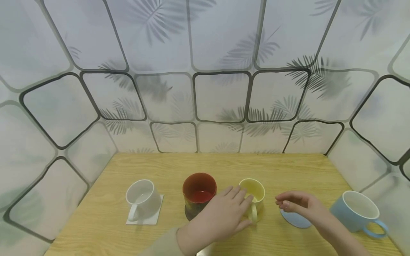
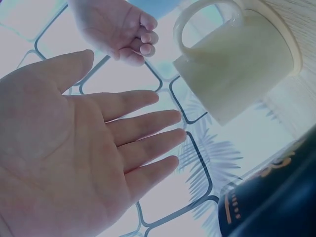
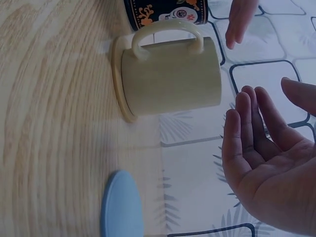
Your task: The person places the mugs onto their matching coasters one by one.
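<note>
A pale yellow mug [image 1: 256, 188] stands upright on a round wood-coloured coaster [image 3: 117, 84], its handle toward the person. My left hand [image 1: 221, 215] is spread flat, overlapping the mug's near left side in the head view; in the left wrist view its straight fingers stop short of the mug. Right of the mug, my right hand [image 1: 304, 206] hovers over a round blue coaster [image 1: 299, 221], fingers loosely bent and holding nothing. Partly behind the left hand is a dark mug [image 1: 199, 186] with a red inside, on a dark coaster [image 1: 189, 213].
At the left, a white mug [image 1: 144, 195] sits on a square white coaster [image 1: 152, 218]. A light blue mug [image 1: 350, 213] stands on the table's right side, handle pointing right. Patterned fabric walls [image 1: 221, 96] enclose the back and sides of the wooden table [image 1: 160, 161].
</note>
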A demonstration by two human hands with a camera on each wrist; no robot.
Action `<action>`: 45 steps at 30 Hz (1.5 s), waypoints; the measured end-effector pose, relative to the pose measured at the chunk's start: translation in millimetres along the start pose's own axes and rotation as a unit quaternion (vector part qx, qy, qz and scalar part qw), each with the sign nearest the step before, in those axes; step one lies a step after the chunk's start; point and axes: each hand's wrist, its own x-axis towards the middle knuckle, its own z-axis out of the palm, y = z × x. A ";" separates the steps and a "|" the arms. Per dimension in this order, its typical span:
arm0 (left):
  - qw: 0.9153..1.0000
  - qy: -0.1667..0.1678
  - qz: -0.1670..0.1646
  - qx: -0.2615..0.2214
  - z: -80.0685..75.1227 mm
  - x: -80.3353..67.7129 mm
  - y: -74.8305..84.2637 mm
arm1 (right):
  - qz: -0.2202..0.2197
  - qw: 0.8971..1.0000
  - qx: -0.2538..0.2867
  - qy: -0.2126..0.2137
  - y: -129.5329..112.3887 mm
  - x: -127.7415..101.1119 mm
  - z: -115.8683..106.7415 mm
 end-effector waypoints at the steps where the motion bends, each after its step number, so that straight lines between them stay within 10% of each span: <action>1: 1.000 -0.005 0.001 -0.002 -0.1 1.3 0.5 | -0.001 1.000 0.000 0.001 1.0 -0.9 -0.7; 23: 0.999 -0.027 0.023 -0.016 6.1 25.1 26.3 | 0.011 0.998 -0.018 0.066 12.4 -20.0 -20.9; 45: 0.997 -0.039 0.053 -0.027 17.7 48.3 49.0 | -0.099 0.985 -0.011 0.139 28.2 -43.7 -62.2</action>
